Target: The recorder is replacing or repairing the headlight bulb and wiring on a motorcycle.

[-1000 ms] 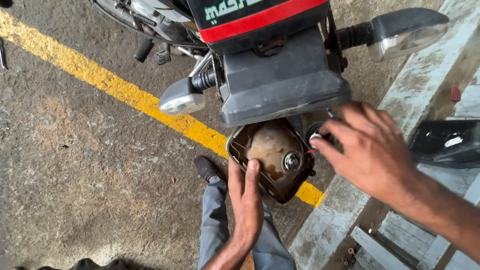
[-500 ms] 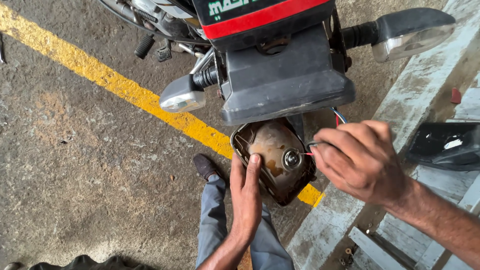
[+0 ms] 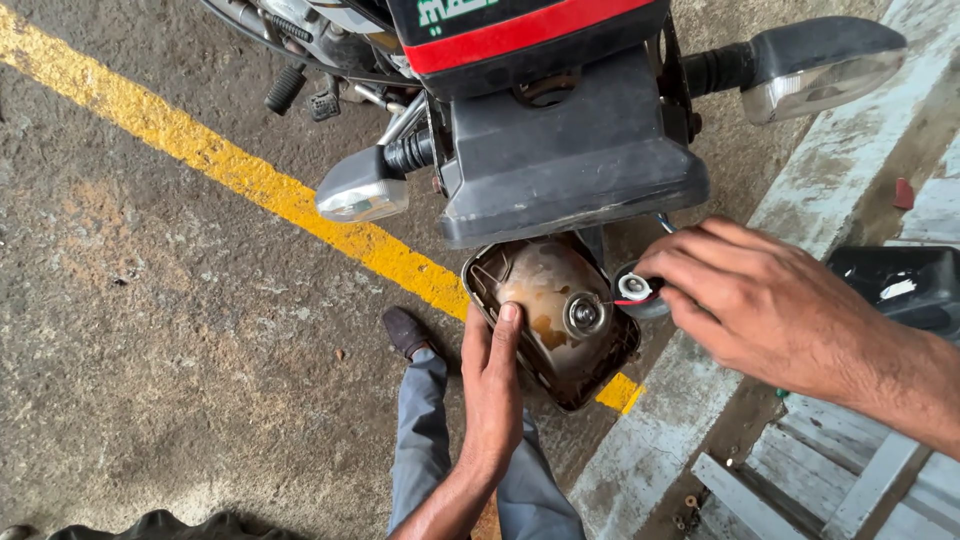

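Observation:
A motorcycle's rear end [image 3: 570, 150] fills the top of the view. Below its black mudguard hangs a rusty, dirty tail lamp housing [image 3: 540, 285] with a small bulb [image 3: 584, 313] in its middle. My left hand [image 3: 492, 390] reaches up from below, fingers laid along the housing's left side and gripping it. My right hand [image 3: 750, 300] comes in from the right and pinches a round black socket [image 3: 635, 292] with a white centre and a red wire, just right of the bulb.
Two turn signals stick out, one on the left [image 3: 362, 187] and one on the right [image 3: 815, 65]. A yellow line [image 3: 240, 170] crosses the rough concrete floor. A raised concrete kerb [image 3: 690, 420] runs along the right, with a black part [image 3: 895, 285] beside it. My trouser leg and shoe [image 3: 405, 332] are below.
My right hand has drawn slightly right, and the socket with its white centre now shows at my fingertips. My left hand stays on the housing.

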